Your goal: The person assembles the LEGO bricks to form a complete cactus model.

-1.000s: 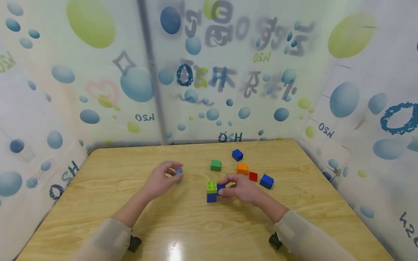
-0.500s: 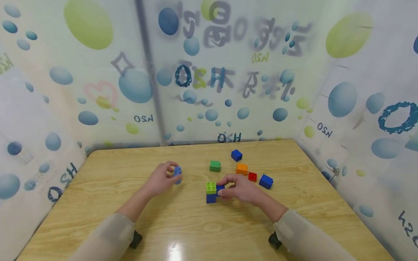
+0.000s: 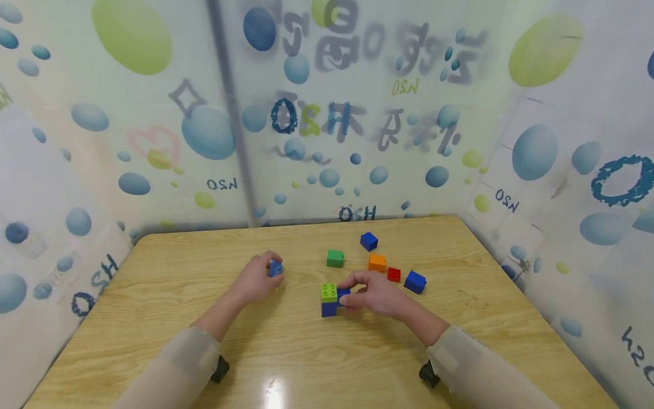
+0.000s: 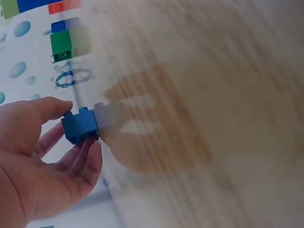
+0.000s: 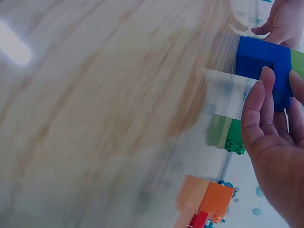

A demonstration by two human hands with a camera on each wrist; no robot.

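Observation:
My left hand (image 3: 258, 278) holds a light blue brick (image 3: 275, 268) between thumb and fingers, left of the other bricks; the left wrist view shows the same brick (image 4: 80, 125) with its studs towards the thumb side. My right hand (image 3: 375, 295) grips a dark blue brick (image 3: 344, 295) that adjoins a small stack. That stack has a lime green brick (image 3: 328, 292) on top and a dark blue brick (image 3: 329, 309) below. In the right wrist view the fingers of my right hand (image 5: 280, 142) lie against the blue bricks (image 5: 256, 57).
Behind the stack on the wooden table (image 3: 204, 255) lie a green brick (image 3: 335, 258) and a blue one (image 3: 369, 241). An orange brick (image 3: 377, 262), a red brick (image 3: 394, 275) and another blue brick (image 3: 415, 282) are to the right. A patterned curtain (image 3: 306, 199) stands behind the table.
The light blue brick has turned in my left hand, from standing lengthwise to a shorter-looking position within the fingers. My right hand keeps its grip beside the stack.

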